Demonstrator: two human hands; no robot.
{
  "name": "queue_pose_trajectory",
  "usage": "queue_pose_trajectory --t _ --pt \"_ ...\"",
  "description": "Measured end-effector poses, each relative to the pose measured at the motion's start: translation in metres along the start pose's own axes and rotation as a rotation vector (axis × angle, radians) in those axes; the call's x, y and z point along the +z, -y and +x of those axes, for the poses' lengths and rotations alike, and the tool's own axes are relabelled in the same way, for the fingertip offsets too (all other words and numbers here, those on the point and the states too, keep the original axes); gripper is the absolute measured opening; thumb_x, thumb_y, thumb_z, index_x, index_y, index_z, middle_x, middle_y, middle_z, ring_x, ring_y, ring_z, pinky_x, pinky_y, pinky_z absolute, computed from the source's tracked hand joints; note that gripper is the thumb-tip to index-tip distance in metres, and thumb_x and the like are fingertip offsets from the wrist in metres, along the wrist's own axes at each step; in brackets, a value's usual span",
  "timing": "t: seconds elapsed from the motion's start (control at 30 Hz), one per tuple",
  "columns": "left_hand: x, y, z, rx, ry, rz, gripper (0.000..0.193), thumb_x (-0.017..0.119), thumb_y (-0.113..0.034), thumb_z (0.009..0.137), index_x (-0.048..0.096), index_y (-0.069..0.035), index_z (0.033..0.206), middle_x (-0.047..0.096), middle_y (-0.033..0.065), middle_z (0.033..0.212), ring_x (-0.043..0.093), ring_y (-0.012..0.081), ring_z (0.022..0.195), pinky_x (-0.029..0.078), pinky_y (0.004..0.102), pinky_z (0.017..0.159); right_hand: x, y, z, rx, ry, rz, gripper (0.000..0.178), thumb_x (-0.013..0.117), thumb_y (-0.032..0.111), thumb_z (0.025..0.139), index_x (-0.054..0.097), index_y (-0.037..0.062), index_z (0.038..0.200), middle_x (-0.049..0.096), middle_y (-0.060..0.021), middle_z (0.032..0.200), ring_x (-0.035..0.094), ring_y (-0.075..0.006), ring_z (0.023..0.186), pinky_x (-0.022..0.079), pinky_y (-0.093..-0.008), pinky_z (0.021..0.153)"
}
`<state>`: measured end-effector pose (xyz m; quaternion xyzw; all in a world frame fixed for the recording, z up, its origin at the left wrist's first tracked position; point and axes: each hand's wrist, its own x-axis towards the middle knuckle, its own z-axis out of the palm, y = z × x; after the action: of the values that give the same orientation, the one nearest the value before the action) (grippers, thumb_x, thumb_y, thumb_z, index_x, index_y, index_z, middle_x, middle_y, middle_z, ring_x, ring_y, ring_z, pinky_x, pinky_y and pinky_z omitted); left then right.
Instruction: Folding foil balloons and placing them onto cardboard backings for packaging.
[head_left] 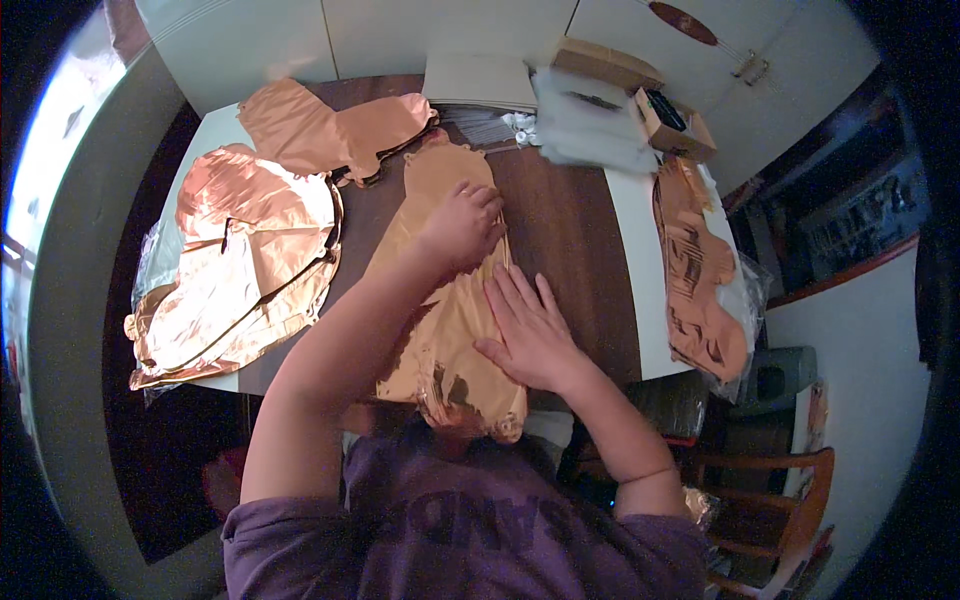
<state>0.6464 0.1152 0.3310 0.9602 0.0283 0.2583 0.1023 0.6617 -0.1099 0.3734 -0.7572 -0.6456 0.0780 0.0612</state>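
A flat, uninflated rose-gold foil balloon [452, 312] lies lengthwise in front of me, its near end hanging over the table's front edge. My left hand [465, 226] is closed at the balloon's right edge, toward the far end; the fingers curl in, and the fold they grip is mostly hidden. Just nearer to me, my right hand [528, 328] rests flat on the foil's right side with fingers spread. Shiny creases show on the near part of the foil.
The dark wood table [580, 270] has white side panels. More flat foil balloons lie left [240, 260], far left [335, 130] and right [695, 270]. Clear plastic bags [590, 120], a small cardboard box [675, 125] and a white board [480, 82] sit at the back. A wooden chair [780, 500] stands lower right.
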Motion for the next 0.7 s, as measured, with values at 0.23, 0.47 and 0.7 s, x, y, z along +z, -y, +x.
queue_pose_trajectory --t 0.23,0.47,0.7 --pt "-0.014 -0.006 0.002 -0.015 -0.077 -0.170 0.039 0.061 -0.026 0.086 0.061 0.002 0.112 0.061 0.0176 0.116 0.057 0.0337 0.111 0.044 0.0450 0.098 -0.005 0.008 -0.023 -0.040 0.020 0.025 0.080 0.051 0.050 0.092 0.027 -0.0008 0.148 0.023 -0.0205 0.155 0.016 -0.0347 0.146 0.008 -0.0521 0.118" --pt "-0.064 -0.027 -0.021 -0.102 -0.256 -0.223 0.039 0.064 -0.023 0.087 0.059 0.001 0.116 0.058 0.0198 0.121 0.055 0.0390 0.113 0.044 0.0460 0.098 -0.012 0.009 -0.016 -0.073 0.003 0.036 0.079 0.059 0.048 0.087 0.034 0.0012 0.145 0.029 -0.0188 0.153 0.023 -0.0342 0.143 0.014 -0.0516 0.117" --pt "-0.145 -0.115 -0.214 -0.474 -0.647 -0.153 0.028 0.068 -0.001 0.078 0.057 -0.001 0.104 0.054 0.0106 0.097 0.053 0.0249 0.087 0.045 0.0334 0.080 -0.025 -0.018 0.003 -0.167 -0.175 0.119 0.065 0.064 0.045 0.085 0.051 0.0018 0.132 0.044 -0.0185 0.142 0.037 -0.0357 0.135 0.024 -0.0514 0.114"
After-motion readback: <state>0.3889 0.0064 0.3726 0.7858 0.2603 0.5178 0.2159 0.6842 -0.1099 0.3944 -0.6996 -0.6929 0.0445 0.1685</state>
